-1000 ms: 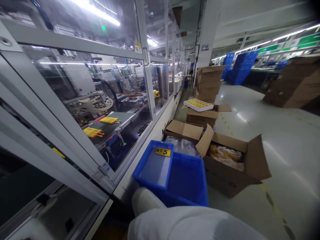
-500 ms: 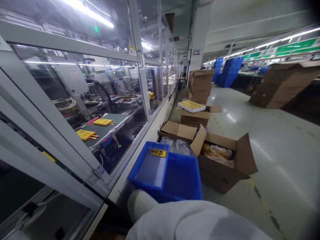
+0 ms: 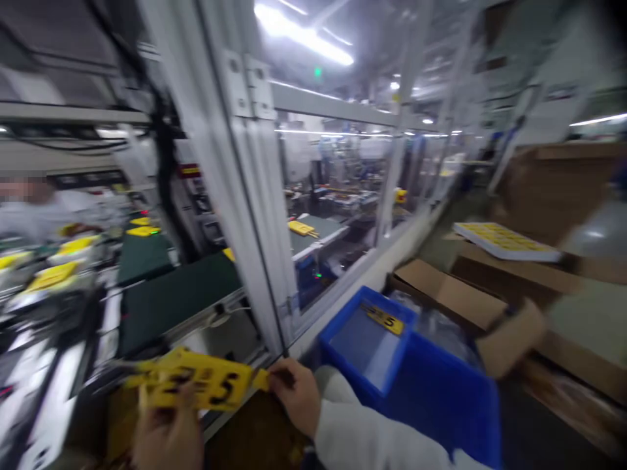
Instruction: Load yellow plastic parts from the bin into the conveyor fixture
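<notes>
My left hand [image 3: 169,424] is closed around a flat yellow piece [image 3: 220,382] printed with black characters and a large 5. Thin strips stick out from its left end, though motion blurs them. At the piece's right end, my right hand [image 3: 298,395] pinches a small yellow tab [image 3: 261,378]; whether tab and piece are joined I cannot tell. Right of that hand, a shallow blue tray [image 3: 327,343] holds a similar yellow piece [image 3: 385,320] marked 5. It sits on a larger blue bin [image 3: 470,418].
A dark green conveyor [image 3: 181,300] runs at left, beside a metal frame post [image 3: 235,163] and a glazed machine enclosure. Open cardboard boxes [image 3: 445,294] stand at right, one bearing a white tray of yellow pieces [image 3: 509,241]. A co-worker's white sleeve [image 3: 73,205] shows far left.
The view has swung left, bringing the conveyor and co-worker into sight. Both my hands have come into view with the yellow piece; before, mainly a white sleeve showed.
</notes>
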A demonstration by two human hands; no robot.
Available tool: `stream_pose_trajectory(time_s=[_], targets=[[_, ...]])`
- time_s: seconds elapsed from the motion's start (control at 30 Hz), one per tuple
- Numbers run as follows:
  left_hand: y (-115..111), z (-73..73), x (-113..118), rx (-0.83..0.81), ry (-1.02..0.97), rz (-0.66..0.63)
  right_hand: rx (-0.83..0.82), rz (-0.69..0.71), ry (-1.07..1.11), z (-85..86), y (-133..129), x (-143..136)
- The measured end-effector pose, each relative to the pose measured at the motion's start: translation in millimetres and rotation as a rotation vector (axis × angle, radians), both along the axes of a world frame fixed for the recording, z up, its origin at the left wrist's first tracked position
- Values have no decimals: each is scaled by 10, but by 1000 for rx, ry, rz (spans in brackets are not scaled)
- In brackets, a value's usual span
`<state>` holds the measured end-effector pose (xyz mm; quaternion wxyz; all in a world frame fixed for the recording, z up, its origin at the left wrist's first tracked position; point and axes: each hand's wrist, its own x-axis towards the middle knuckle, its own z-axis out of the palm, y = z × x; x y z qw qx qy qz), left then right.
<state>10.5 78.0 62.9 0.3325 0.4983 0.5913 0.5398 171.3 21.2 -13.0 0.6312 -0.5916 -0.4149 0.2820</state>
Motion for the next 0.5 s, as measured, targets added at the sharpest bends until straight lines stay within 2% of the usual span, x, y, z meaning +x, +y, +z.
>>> stream_pose_trajectory(time_s=[0.03, 0.1, 0.17, 0.23, 0.33, 0.5], targets=[[-36, -146, -54, -110, -91, -151, 60, 35, -96, 89, -66, 11], [-190, -476, -155, -255, -262, -348, 113, 181, -301, 158, -185, 3], [-408, -768, -241, -316, -317, -484, 111, 378, -428, 109, -271, -44], [-624, -946, -321, -319, -323, -553, 85, 556, -504, 11, -329, -120], [-845, -1005, -459, -306, -313, -586, 67, 681, -541, -87, -381, -252], [-950, -885, -651, -293, -249, -580, 100, 728, -543, -35, -376, -432]])
